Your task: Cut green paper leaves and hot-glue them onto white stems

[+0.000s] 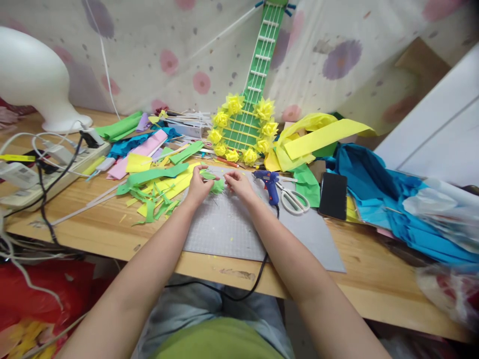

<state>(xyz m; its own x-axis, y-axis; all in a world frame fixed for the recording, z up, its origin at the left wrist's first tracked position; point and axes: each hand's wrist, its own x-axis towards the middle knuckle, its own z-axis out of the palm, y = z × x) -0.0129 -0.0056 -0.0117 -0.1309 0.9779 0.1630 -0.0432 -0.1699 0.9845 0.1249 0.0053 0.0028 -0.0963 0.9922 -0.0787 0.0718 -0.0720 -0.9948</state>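
My left hand (201, 185) is closed on a small piece of green paper (209, 175) above the back of the grey cutting mat (228, 229). Right beside its fingers is a crumpled light green piece (217, 187), with thin strands near it. My right hand (238, 184) is pinched just to the right of that piece; what its fingertips hold, if anything, is too small to make out. A blue glue gun (270, 185) and white-handled scissors (295, 200) lie on the mat to the right of my hands.
Behind the hands stands a green paper guitar (243, 127) with yellow flowers. Green scraps (153, 199) and a power strip (56, 169) lie left. A phone (334, 196) and blue paper (368, 174) are right. The glue gun's black cable (258, 279) crosses the table's front edge.
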